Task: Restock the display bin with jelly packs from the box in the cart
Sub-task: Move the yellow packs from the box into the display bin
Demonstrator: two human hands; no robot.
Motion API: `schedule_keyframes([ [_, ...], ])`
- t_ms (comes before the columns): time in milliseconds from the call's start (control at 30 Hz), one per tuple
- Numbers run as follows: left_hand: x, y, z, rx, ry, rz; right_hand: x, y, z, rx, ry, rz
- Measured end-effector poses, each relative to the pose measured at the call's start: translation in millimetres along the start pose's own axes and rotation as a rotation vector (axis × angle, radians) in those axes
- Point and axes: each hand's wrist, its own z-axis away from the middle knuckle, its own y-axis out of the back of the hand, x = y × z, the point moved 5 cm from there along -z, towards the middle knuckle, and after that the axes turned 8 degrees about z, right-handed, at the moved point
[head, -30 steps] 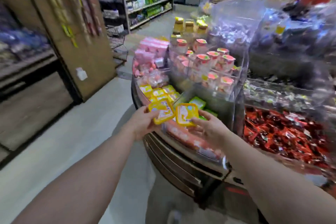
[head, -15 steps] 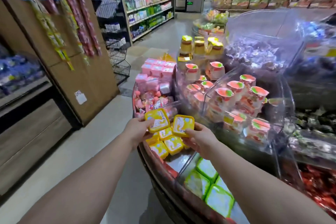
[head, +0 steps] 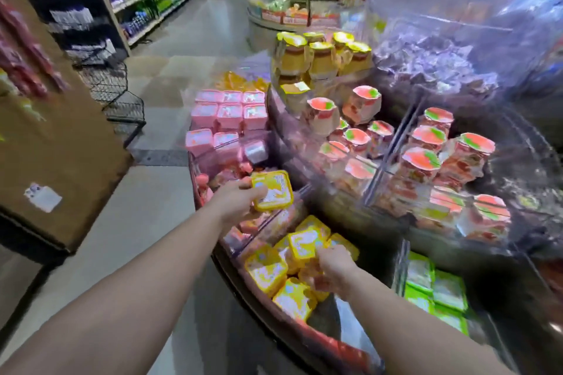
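Jelly pack (head: 272, 191) in left hand (head: 236, 201) grip, right hand (head: 333, 268) lowered, pinching second pack (head: 304, 243) in bin (head: 243, 280)

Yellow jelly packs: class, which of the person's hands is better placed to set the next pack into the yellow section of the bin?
Right. The right hand is already low among the yellow packs in the bin, gripping one. The left hand holds its pack higher, over the pink section.

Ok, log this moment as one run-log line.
left hand: holds yellow jelly pack above bin | right hand: setting yellow pack among the yellow packs | display bin: part filled
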Motion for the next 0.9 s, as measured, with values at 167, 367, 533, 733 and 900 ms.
schedule_keyframes([
  [167,1,0,-29,-0.162,0.054,-0.060,-6,-9,3,0.160,0.021,0.390],
  [367,4,-9,-46,-0.282,0.070,-0.097,-8,-7,-1,0.250,0.038,0.332],
  [533,3,-13,-48,-0.316,0.099,-0.077,-8,-3,3,0.285,0.064,0.134],
  [733,-1,-5,-51,-0.346,0.097,-0.112,-24,3,-2,0.274,0.162,0.236],
  [900,-5,-4,-53,-0.357,0.109,-0.140,-11,-8,-3,0.292,0.008,0.202],
])
